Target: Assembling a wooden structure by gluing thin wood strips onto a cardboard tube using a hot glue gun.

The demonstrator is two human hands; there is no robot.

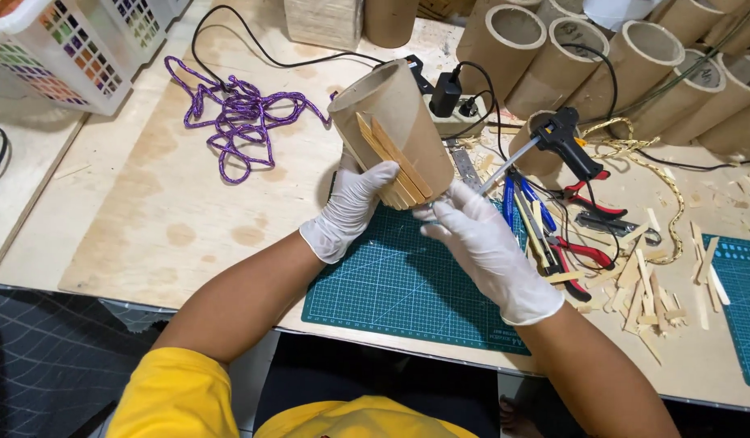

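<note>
Two gloved hands hold a brown cardboard tube clad with flat wooden sticks above a green cutting mat.

The fingers of the left hand, in a white glove, are closed around the tube's lower end and press on the sticks lined up side by side along its wall. The fingers of the right hand, also gloved, are curled under the tube's bottom edge, touching it. The tube tilts, its open mouth pointing up and away. Just right of it a black glue gun stands on the wooden bench, with red-handled pliers, blue-handled tools and loose stick offcuts near. A tangled purple cord lies to the left; more cardboard tubes are stacked behind.
</note>
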